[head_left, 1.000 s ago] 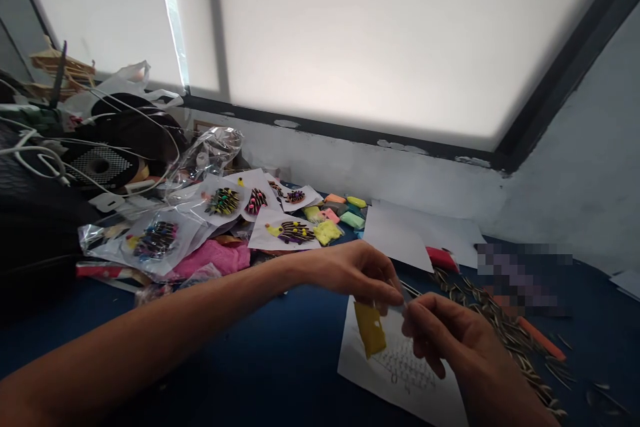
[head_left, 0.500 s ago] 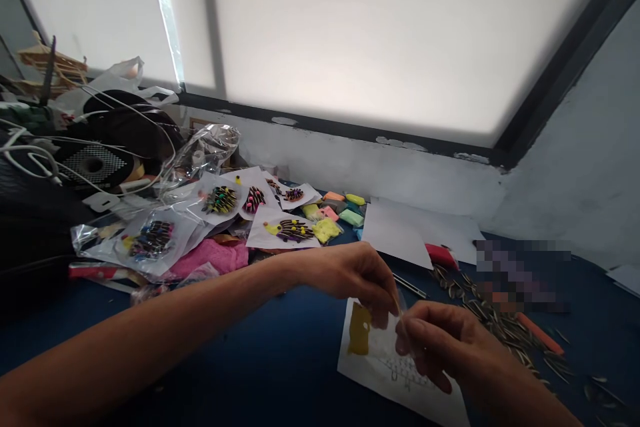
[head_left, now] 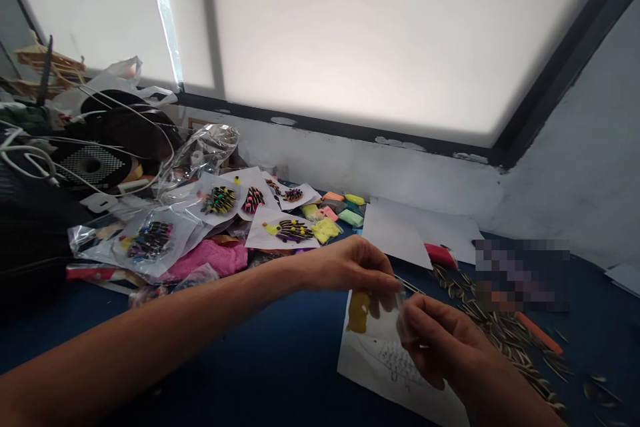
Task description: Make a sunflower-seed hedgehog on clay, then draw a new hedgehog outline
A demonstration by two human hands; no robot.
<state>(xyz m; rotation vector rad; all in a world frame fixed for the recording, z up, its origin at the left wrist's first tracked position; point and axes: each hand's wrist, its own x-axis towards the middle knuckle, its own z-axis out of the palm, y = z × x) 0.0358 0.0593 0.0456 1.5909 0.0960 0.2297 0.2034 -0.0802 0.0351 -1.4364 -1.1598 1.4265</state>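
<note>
My left hand (head_left: 357,267) pinches the upper edge of a small piece of clear plastic film (head_left: 401,300), perhaps a little bag. On its other side, my right hand (head_left: 435,337) grips the same film between thumb and curled fingers. Both hands hover over a white sheet (head_left: 357,363) that lies at an angle on the dark blue table. A spiny animal outline (head_left: 395,353) is drawn on it in pencil, partly covered by my right hand. At the sheet's upper left sits a flat mustard-yellow patch (head_left: 357,312).
Striped sunflower seeds (head_left: 500,333) are scattered at right, beside an orange stick (head_left: 540,333). White papers (head_left: 395,233) and coloured clay packets (head_left: 350,217) lie along the wall. Finished hedgehog pictures (head_left: 283,228), a pink cloth (head_left: 210,260) and tangled cables (head_left: 90,140) crowd the left.
My fingers have drawn slightly apart, with the clear film now stretched between them. My left hand has risen a little, and more of the pencil drawing shows.
</note>
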